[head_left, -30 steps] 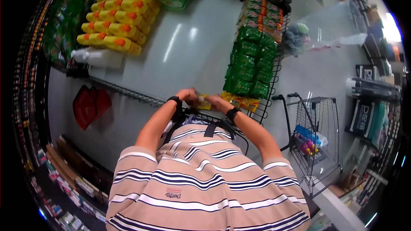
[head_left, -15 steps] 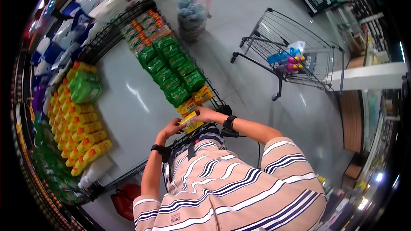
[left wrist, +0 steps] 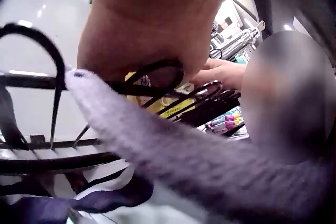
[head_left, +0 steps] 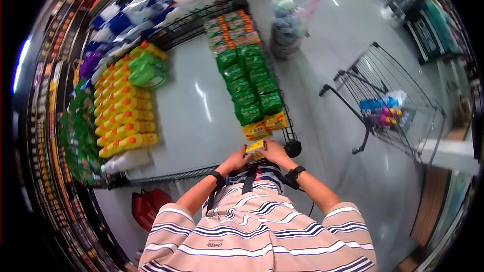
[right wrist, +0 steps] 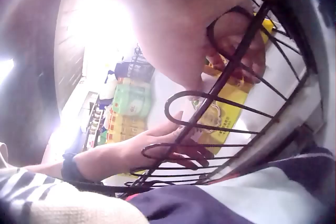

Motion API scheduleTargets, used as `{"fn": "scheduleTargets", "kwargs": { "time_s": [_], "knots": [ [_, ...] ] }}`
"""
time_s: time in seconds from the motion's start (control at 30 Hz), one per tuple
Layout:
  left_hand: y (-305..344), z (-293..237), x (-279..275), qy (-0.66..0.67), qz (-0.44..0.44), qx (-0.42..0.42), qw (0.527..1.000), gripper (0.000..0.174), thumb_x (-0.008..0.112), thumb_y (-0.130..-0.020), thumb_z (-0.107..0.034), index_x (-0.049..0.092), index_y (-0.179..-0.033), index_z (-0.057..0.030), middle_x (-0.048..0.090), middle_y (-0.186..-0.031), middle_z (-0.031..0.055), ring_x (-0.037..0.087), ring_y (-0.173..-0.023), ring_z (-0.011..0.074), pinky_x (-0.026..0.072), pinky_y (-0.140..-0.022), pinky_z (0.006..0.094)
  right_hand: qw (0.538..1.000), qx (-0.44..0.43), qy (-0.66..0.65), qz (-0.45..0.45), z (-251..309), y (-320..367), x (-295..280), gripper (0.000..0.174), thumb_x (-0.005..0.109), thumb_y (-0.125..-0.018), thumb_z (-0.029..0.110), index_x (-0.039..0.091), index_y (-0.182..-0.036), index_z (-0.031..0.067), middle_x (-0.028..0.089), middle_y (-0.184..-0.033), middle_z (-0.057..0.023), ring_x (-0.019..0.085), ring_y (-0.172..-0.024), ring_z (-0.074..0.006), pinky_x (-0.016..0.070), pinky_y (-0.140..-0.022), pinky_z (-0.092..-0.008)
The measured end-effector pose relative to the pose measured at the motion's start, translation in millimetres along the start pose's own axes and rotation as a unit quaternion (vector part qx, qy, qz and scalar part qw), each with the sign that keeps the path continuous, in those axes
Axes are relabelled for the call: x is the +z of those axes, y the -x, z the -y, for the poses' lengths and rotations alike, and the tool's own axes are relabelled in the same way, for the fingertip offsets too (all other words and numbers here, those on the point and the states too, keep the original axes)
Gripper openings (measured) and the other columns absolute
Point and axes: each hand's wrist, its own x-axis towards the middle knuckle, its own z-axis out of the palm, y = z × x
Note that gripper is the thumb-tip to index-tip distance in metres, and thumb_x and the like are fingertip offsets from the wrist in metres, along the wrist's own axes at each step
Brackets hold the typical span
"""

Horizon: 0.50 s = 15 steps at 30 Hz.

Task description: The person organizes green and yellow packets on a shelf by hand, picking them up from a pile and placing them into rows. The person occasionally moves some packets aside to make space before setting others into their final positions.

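Note:
Just inside the shelf's near wire edge, a yellow pack [head_left: 256,146] lies between the two hands. The left hand [head_left: 238,158] holds its left end; in the right wrist view that hand [right wrist: 163,148] has its thumb above and fingers along the pack [right wrist: 226,116]. The right hand [head_left: 275,151] grips the other end, its fingers curled in the right wrist view. Two yellow packs [head_left: 255,130] lie beyond, in front of green packs [head_left: 248,113]. In the left wrist view the left hand [left wrist: 152,19] hides most of the yellow pack [left wrist: 176,109].
A black wire rim [head_left: 186,175] borders the grey shelf [head_left: 186,106]. Yellow bottles [head_left: 126,118] and a white bottle [head_left: 128,161] stand on the left. A shopping cart [head_left: 388,95] is on the floor at the right, and a red bag [head_left: 148,206] is below the shelf.
The head view has swung, shifting the shelf and cart to the right since half a second ago. The left hand has closed in on the yellow pack; the right hand stays at it.

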Motion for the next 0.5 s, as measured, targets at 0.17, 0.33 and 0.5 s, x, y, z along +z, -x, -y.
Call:
{"fn": "scheduleTargets", "kwargs": {
  "time_s": [0.17, 0.33, 0.5],
  "knots": [
    [8.0, -2.5, -2.5, 0.036, -0.011, 0.016, 0.999, 0.047, 0.048, -0.082, -0.029, 0.036, -0.118, -0.0009, 0.052, -0.103, 0.0267, 0.051, -0.095, 0.0398, 0.0399, -0.082, 0.0407, 0.999, -0.040, 0.026, 0.000, 2.3, -2.0, -2.8, 0.053, 0.062, -0.072, 0.041, 0.050, -0.100, -0.0021, 0.059, -0.087, -0.0188, 0.058, -0.080, -0.0328, 0.0461, -0.069, -0.0370],
    [18.9, 2.4, -11.7, 0.012, -0.041, 0.029, 0.999, 0.044, 0.049, -0.080, -0.029, 0.040, -0.114, -0.0022, 0.055, -0.098, 0.0255, 0.053, -0.090, 0.0393, 0.0416, -0.079, 0.0418, 0.999, -0.022, -0.003, 0.046, -0.9, -9.1, -5.1, 0.050, 0.062, -0.073, 0.039, 0.054, -0.097, -0.0034, 0.060, -0.088, -0.0185, 0.060, -0.079, -0.0283, 0.0467, -0.069, -0.0343],
    [72.6, 36.2, -58.7, -0.063, -0.066, 0.013, 0.996, 0.037, 0.052, -0.077, -0.032, 0.057, -0.098, -0.0016, 0.059, -0.095, 0.0189, 0.055, -0.090, 0.0339, 0.0438, -0.078, 0.0394, 0.988, 0.052, 0.056, 0.131, -17.4, -23.5, -8.7, 0.055, 0.055, -0.079, 0.043, 0.053, -0.106, -0.0048, 0.061, -0.090, -0.0140, 0.059, -0.073, -0.0201, 0.0465, -0.064, -0.0312]
  ]
}}
